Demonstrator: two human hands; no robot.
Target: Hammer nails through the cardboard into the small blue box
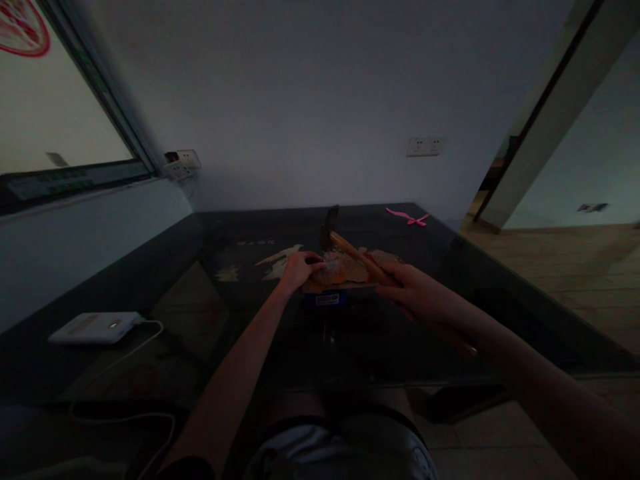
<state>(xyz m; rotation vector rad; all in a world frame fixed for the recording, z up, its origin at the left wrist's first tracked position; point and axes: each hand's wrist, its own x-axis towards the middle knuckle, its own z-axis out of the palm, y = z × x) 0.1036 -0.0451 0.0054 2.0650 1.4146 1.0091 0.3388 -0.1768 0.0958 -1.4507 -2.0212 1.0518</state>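
My right hand (pixel 407 290) is wrapped round the wooden handle of a hammer (pixel 353 249). The hammer's dark head (pixel 329 227) is raised above a brown, speckled piece (pixel 355 270). My left hand (pixel 300 268) is at the left end of that piece, its thumb and fingertips pinched together. What they hold, if anything, is too small and dark to make out. A whitish, see-through patch (pixel 333 267) shows just beside the fingertips. Under the brown piece sits a blue box (pixel 327 299) with a pale label.
All this is on a dark, glossy table (pixel 350 353). A white power bank (pixel 97 328) with a cable lies at the left. A pink ribbon-like thing (pixel 410 218) is at the back right. Pale flakes or patches (pixel 283 260) show behind my left hand. A wall (pixel 300 120) rises behind.
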